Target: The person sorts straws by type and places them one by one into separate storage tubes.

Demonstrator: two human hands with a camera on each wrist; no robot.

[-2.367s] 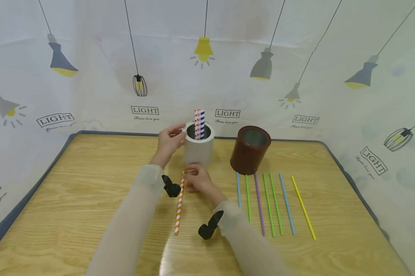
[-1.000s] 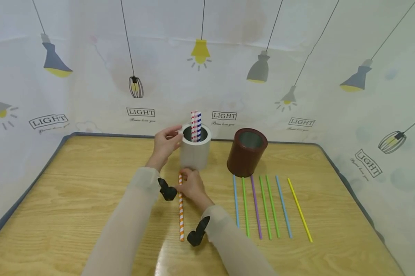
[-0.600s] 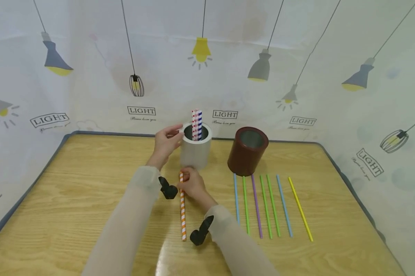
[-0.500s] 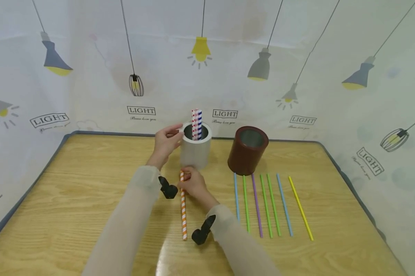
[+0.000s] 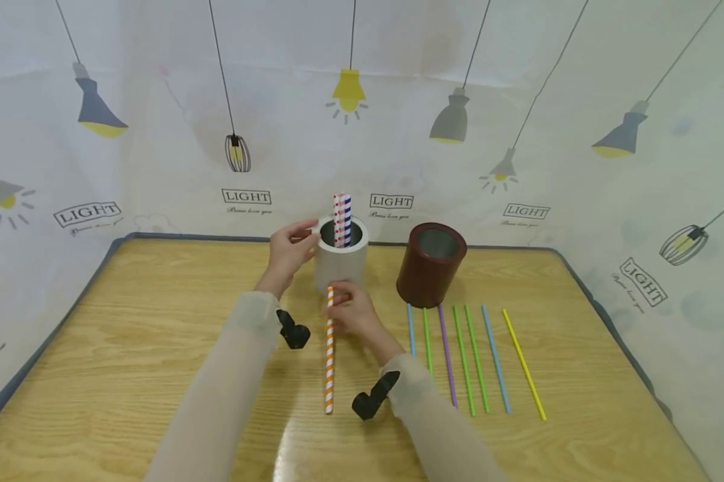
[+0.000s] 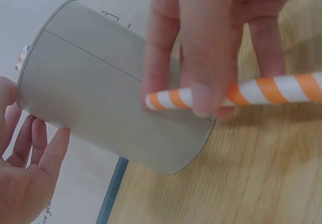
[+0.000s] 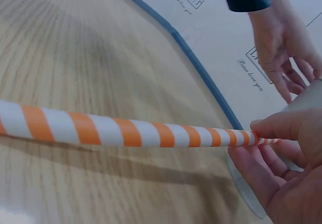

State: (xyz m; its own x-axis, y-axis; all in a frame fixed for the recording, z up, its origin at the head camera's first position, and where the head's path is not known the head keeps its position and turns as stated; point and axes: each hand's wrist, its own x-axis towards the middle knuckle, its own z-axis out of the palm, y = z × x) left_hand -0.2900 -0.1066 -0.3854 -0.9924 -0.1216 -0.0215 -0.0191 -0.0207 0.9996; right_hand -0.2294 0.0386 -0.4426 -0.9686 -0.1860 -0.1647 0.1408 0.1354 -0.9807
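Head view shows a wooden table (image 5: 127,348) with a grey-blue edge, and behind it a white curtain (image 5: 157,100) printed with lamps and the word LIGHT.

At the left side, the left hand (image 5: 290,251) rests against the left wall of the grey cup (image 5: 340,264). Its fingers are almost straight and relaxed, and the fingertips touch the cup near the rim; in the left wrist view the fingers (image 6: 48,151) lie on the cup wall (image 6: 100,98) without closing around it. The cup stands upright at the far middle of the table. Inside it stand two patterned straws (image 5: 341,219), one red and white, one blue and white, and they rise above the rim.

Just in front of the cup, the right hand (image 5: 354,313) pinches the orange striped straw (image 5: 329,355) near its far end, between the thumb and the other fingers. The far end of this straw is beside the lower wall of the cup, and the rest points toward the person. The near end is low over the table; I cannot tell if it touches the wood.

To the right stands the brown cup (image 5: 430,264), upright and well apart from the grey one. In front of it lie six thin straws (image 5: 470,355) side by side on the table: blue, green, purple, green, blue and yellow.
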